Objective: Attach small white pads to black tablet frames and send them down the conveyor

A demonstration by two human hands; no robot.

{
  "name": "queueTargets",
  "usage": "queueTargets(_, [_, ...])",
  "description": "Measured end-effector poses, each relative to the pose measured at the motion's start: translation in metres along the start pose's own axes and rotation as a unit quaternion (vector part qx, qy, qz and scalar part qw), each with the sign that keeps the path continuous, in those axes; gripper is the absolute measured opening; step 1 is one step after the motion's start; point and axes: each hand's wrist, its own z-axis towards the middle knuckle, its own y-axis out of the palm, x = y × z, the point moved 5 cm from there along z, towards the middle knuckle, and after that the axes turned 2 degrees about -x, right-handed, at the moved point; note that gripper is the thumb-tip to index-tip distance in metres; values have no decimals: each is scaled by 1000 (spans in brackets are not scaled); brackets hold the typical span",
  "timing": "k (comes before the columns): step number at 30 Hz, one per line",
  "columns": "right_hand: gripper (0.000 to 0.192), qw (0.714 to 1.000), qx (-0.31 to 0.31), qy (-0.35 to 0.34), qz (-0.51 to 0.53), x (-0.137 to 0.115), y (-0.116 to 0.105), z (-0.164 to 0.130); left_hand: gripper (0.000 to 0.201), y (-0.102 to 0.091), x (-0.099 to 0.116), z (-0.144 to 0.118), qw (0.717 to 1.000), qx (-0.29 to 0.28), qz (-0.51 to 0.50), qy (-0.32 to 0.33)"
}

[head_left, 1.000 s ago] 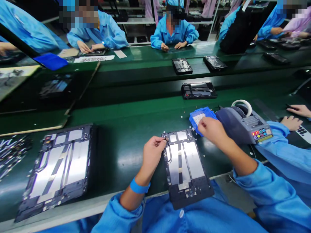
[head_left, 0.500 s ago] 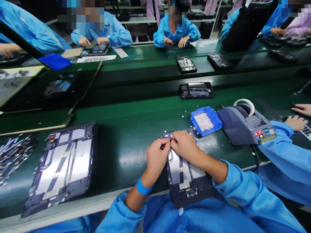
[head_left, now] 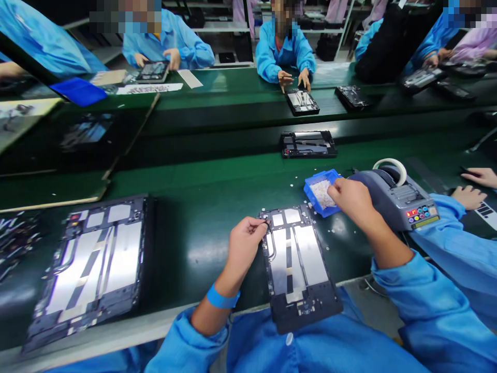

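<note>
Left hand [head_left: 244, 243] pinches tablet frame [head_left: 297, 264] far-left corner; right hand [head_left: 349, 199] fingers in blue tray [head_left: 310, 194], grip unclear. Frame prob. stiff, thin—hold by edges.

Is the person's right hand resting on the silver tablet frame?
No, the right hand is at the blue tray, beside the frame.

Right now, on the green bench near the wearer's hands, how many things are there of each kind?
Tablet frames: 2, one under the left hand, one further left
Blue parts trays: 1, right hand reaching in
Tape dispensers: 1
Total: 4
</note>
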Motion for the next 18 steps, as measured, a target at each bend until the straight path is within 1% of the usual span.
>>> queueTargets(1, [15,1000,-8,-5,3,0,-2,-4,16,0,1,-1,1000,1,-1,1])
queueTargets(2, [12,999,-20,-28,26,-8,-2,-10,16,0,4,-2,1000,2,7,6])
queueTargets(4, [12,987,-61,-99,107,-40,5,-27,17,-1,11,-6,999,-1,47,27])
queueTargets(6, [15,965,-124,-151,178,-80,19,-41,20,-6,21,-10,991,-15,116,67])
queueTargets(8, [18,950,-174,-154,207,-111,35,-45,22,-14,29,-12,974,-23,193,114])
queueTargets(9, [21,949,-189,-143,206,-121,42,-42,22,-20,31,-12,964,-19,228,134])
queueTargets(11, [25,952,-212,-120,187,-131,55,-33,22,-31,33,-10,943,-5,288,165])
queueTargets(13, [26,954,-230,-111,159,-134,65,-23,22,-38,33,-7,922,-2,335,196])
queueTargets(15, [22,956,-239,-111,128,-134,70,-16,22,-38,34,-5,899,-13,370,234])
queueTargets(18, [21,954,-261,-112,99,-137,74,-14,23,-32,36,-3,871,-44,402,279])
